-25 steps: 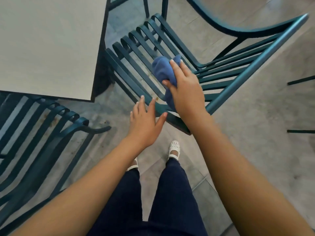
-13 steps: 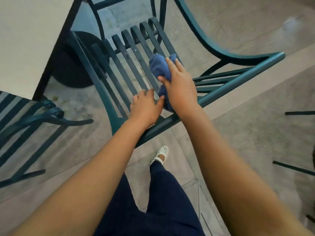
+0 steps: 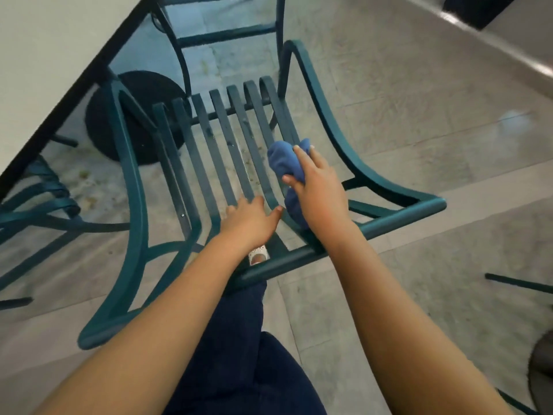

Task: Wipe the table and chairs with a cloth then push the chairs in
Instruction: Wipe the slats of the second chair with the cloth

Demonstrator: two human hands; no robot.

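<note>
Blue bunched cloth (image 3: 284, 163), half hidden under the gripping right hand (image 3: 318, 187), presses the teal slatted metal chair (image 3: 209, 139); beside it, left hand (image 3: 250, 221) rests spread on the slats.

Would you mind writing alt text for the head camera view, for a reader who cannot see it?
Seen from above, a person's right hand presses a bunched blue cloth against the slats of a dark green metal chair, while the left hand rests open on the slats beside it. A pale table fills the upper left corner.
</note>
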